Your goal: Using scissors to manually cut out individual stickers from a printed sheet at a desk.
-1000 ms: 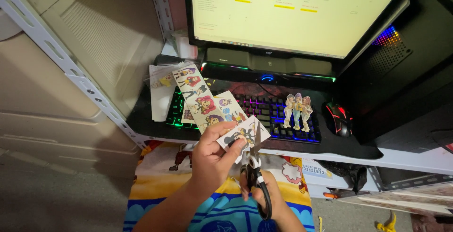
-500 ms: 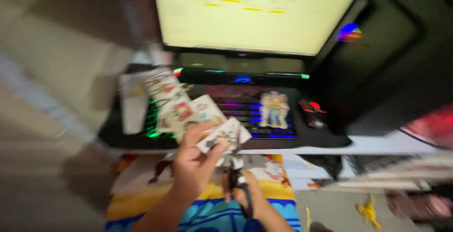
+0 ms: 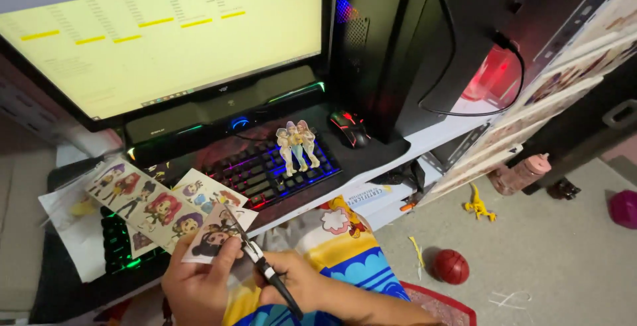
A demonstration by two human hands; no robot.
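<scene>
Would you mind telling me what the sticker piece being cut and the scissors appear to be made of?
The sticker piece in the left hand looks like thin printed paper, perhaps glossy: it bends slightly and has white borders. The scissors in the right hand show slim, shiny metal-looking blades and dark handles, probably plastic.

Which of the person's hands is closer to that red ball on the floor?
Right. The right hand, holding the scissors, sits nearer the red ball lying off to its right; the left hand, pinching the sticker cutout, is farther away on the other side.
</scene>
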